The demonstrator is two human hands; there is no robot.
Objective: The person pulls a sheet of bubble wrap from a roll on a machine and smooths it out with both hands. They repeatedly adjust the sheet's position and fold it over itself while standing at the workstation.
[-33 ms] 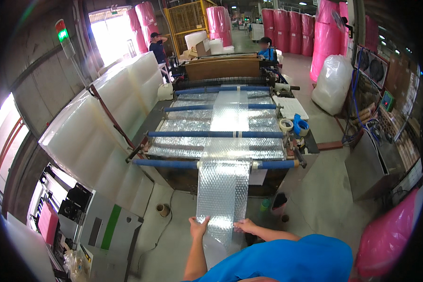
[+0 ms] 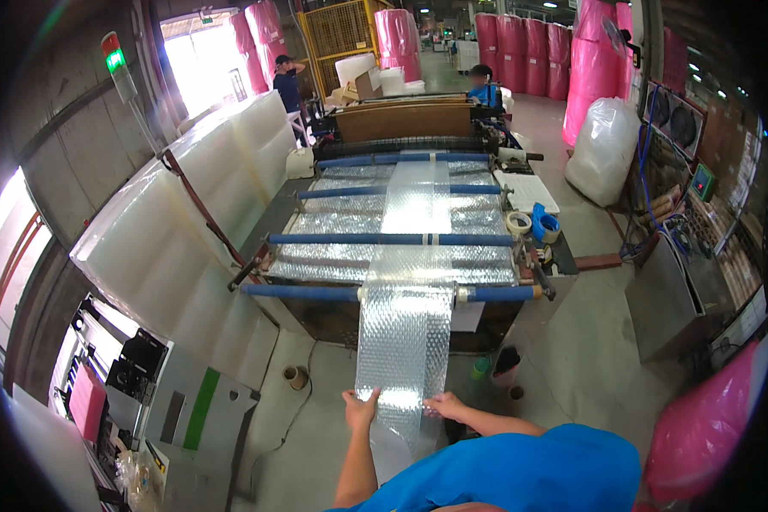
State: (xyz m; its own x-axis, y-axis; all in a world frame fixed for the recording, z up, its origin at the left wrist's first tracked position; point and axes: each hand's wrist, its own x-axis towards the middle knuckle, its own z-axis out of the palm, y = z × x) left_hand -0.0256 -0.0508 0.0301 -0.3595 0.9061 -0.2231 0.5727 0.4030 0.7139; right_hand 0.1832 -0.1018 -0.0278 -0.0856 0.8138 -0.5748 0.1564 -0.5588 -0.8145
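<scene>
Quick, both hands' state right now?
Left hand: closed, holding the bubble wrap by its left edge.
Right hand: closed, holding its right edge.

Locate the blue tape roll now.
In the head view, the blue tape roll sits right of centre, on the dark ledge right of the blue rollers, just right of the cream tape roll.

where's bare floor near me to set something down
Bare floor lies between the roller machine and the grey metal cabinet; a smaller patch, crossed by a cable, lies between the brown tube and the bubble film. The machine's right ledge is crowded with tape rolls.
</scene>
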